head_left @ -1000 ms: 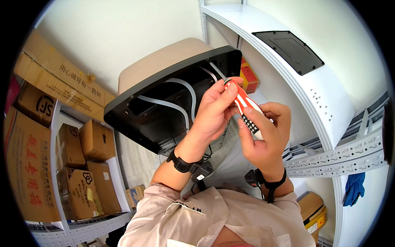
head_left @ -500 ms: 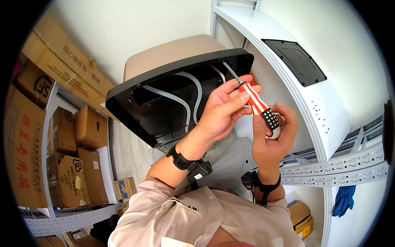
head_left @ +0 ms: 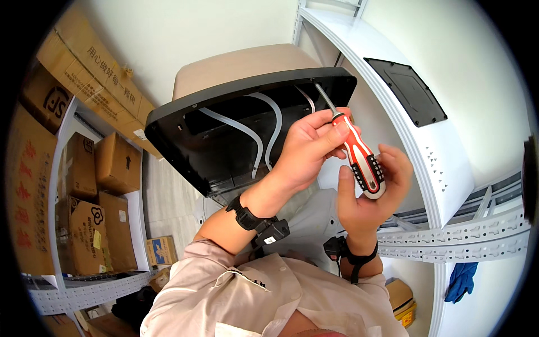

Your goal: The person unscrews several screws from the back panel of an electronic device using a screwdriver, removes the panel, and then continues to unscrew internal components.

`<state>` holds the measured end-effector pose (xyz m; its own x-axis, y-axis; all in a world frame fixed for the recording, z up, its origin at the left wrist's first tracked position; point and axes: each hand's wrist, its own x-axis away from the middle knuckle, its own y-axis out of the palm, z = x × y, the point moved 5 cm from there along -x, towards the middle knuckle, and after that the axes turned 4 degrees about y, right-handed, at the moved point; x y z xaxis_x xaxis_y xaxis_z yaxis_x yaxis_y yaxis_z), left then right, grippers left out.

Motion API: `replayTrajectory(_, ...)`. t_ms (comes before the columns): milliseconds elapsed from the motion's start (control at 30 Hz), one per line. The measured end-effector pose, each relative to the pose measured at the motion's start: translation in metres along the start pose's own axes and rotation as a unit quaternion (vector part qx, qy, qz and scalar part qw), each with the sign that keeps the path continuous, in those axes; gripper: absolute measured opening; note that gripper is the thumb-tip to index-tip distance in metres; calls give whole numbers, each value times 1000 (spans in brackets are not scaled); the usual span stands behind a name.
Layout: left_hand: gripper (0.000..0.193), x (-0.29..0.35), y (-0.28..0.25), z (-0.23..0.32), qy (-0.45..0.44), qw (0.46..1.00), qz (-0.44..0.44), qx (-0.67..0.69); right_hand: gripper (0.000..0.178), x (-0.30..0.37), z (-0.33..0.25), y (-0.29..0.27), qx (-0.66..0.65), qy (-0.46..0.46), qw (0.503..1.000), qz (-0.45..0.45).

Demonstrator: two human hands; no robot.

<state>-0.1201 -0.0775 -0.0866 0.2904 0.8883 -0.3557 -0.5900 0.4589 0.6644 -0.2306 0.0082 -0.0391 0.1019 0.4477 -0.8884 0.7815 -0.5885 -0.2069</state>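
Observation:
My left hand pinches the screwdriver at the front of its red, white and black handle. Its metal shaft slants up to the black rim near the right corner of a tilted beige-and-black housing, where the tip seems to sit in a hole. Around the handle's butt, my right hand is spread, with the thumb to one side and the fingers to the other; the thumb stands slightly off the handle. Pale flexible tubes run across the housing's dark underside.
On the white curved shelf at right lie a black panel and several small screws. Cardboard boxes fill the left rack. A blue cloth or glove hangs at lower right.
The screwdriver handle has turned about its axis, showing a different side. My right hand has loosened, its thumb coming away from the handle. The whole view has shifted slightly.

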Motion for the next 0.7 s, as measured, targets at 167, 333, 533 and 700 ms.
replayTrajectory(167,42,0,7,0,0,999,6,38,49,6,16,1,-132,154,979,17)
replayTrajectory(333,37,-2,13,3,-16,998,-17,52,42,-2,17,-5,-103,137,985,11)
replayTrajectory(533,31,-4,7,2,5,996,-23,-81,31,-12,-1,0,-22,-11,999,-47)
replayTrajectory(700,36,-4,11,2,23,998,-18,-49,41,-10,-4,0,23,-17,999,-31)
